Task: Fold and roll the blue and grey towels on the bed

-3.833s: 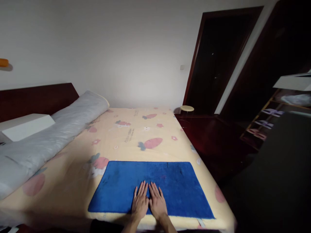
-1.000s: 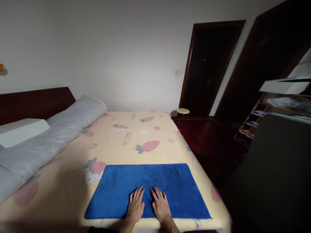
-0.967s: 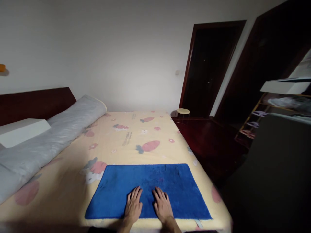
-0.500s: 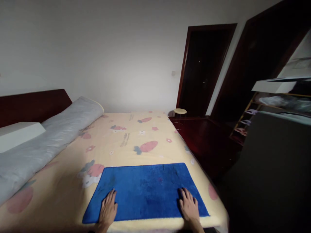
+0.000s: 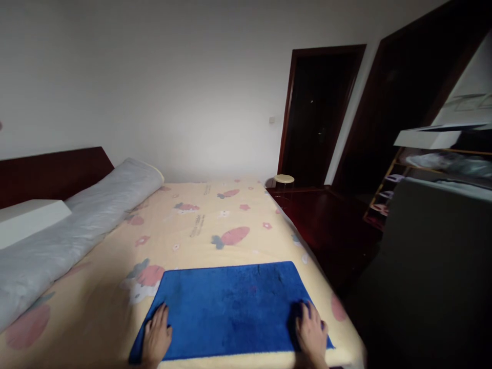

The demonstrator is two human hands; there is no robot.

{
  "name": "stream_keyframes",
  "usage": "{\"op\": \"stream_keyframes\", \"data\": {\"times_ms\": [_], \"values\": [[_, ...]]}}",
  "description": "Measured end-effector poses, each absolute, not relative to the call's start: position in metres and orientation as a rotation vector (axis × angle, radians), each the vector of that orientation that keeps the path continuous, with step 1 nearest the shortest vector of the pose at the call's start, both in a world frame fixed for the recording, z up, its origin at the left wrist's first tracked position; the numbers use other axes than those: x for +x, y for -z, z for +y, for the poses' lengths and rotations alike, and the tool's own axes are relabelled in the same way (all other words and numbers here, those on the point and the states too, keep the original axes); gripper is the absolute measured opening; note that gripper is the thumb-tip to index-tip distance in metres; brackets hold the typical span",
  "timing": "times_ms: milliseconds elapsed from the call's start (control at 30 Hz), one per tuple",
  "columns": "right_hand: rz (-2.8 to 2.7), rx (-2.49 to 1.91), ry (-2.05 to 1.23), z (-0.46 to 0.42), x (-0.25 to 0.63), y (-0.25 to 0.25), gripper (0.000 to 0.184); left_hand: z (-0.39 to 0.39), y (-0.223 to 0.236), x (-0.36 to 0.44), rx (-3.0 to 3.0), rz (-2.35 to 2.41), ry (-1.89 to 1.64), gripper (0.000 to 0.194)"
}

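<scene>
While my left hand (image 5: pixel 157 335) is at the left edge of the blue mat (image 5: pixel 230 310), my right hand (image 5: pixel 313 333) is at its right edge. Both palms face down. Left fingers (image 5: pixel 160 315) point away from me, close together and a bit bent, thumb apart, nothing pinched. Right fingers (image 5: pixel 307 312) are slightly spread and curved, nothing pinched; can't tell if the tips press the pile or sit just above it. Mat lies flat between and beyond my fingers, far edge ahead of them, near edge back by my palms. Dark patches on it, mostly ahead of the right fingers.

Under the mat: bed (image 5: pixel 200 251), cream sheet, pink carrot, flower and rabbit prints. One carrot (image 5: pixel 234 236) is ahead of my fingers, past the mat's far edge. Well left of my left fingers, grey roll (image 5: pixel 103 210) runs diagonally across the bed, white box (image 5: pixel 31 220) lying on it, dark headboard (image 5: pixel 49 174) behind. Far ahead of the right fingers: round stool (image 5: pixel 284 179) by the dark door (image 5: pixel 321 123), light switch (image 5: pixel 272 120) on the wall (image 5: pixel 184 97). Well right of the right fingers: big dark block (image 5: pixel 434 261), blurry; behind it a rack (image 5: pixel 391 166) with footwear and bagged stuff, white carton (image 5: pixel 426 138) on top.
</scene>
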State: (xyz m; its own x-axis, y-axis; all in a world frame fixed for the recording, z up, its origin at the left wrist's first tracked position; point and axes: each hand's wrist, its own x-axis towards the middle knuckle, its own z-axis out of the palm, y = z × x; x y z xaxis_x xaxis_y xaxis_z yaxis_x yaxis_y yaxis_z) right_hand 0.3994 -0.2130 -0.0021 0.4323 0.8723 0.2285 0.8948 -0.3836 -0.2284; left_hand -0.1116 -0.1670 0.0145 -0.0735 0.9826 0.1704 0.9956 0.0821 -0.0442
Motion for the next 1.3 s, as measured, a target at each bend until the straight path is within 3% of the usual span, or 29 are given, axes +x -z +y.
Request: {"op": "stream_keyframes", "data": {"times_ms": [133, 300, 433, 700, 833, 1033, 1300], "values": [[-1.897, -2.05, -0.17, -0.194, 0.316, -0.014, 0.057, -0.158, -0.026, -0.01, -2.431, -2.063, 0.19, 0.065], [-2.089, -1.812, -0.532, -0.183, 0.23, -0.013, 0.072, -0.165, 0.004, 0.091, -2.814, -1.927, 0.25, 0.081], [-2.146, -1.774, -0.505, -0.184, 0.244, -0.007, 0.067, -0.168, 0.017, 0.077, -2.756, -1.871, 0.347, 0.076], [-1.801, -2.223, -0.083, -0.201, 0.406, 0.028, 0.059, -0.174, 0.005, -0.089, -2.11, -2.227, 0.182, 0.053], [-1.673, -2.285, 0.032, -0.209, 0.437, 0.039, 0.061, -0.178, 0.008, -0.133, -1.83, -2.39, 0.183, 0.046], [-1.716, -2.214, -0.005, -0.199, 0.379, 0.017, 0.057, -0.163, -0.001, -0.079, -1.853, -2.349, 0.333, 0.051], [-2.134, -1.769, -0.538, -0.161, 0.23, -0.028, 0.074, -0.136, -0.002, 0.075, -2.629, -2.029, 0.384, 0.075]]}}
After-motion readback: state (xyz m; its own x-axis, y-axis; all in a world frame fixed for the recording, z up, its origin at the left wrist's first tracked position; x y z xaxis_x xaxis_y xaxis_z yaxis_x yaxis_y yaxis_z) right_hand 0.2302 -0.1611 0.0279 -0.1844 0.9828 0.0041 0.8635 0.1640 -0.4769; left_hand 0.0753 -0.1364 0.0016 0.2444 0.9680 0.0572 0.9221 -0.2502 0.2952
